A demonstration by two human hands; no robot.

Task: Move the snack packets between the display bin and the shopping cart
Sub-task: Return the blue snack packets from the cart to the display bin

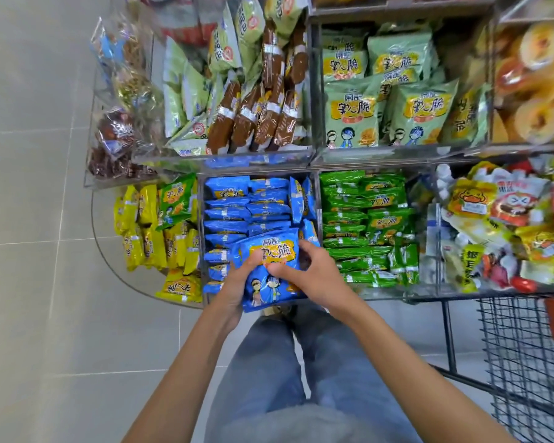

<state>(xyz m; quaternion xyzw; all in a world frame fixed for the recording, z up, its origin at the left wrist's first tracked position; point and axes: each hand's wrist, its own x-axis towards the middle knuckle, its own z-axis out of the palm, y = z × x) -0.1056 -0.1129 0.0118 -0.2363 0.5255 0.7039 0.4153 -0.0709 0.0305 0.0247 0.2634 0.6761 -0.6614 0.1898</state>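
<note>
Both forearms (186,362) reach up from the bottom of the frame over my jeans (301,362), and they meet near the middle.

Biggest in view is the display bin (319,199), with clear walls and many compartments, filling the upper half. The shopping cart (525,346), of black wire, stands at the lower right, well apart from my hands. The middle compartment holds rows of small blue packets (227,215), with green packets (365,219) in the next compartment to the right.

One blue packet (279,247), the one I work with, is above the front part of that middle compartment, face up, its lower end over the front wall. My left hand (237,282) grips its left side, thumb on the printed face. My right hand (307,276) is curled over its right side, fingers pressing on the front. So neither hand is wide; both are closed on this same packet.

I cannot tell if it is going out or coming in. If it goes to the cart, I think I should lift it straight up first, so it clears the front wall and drags no neighbours out, then carry it to the lower right with one hand. If it goes in, better to slide it between the rows. In both cases I should hold it by the edges with light pressure, because the contents probably break easily.
</note>
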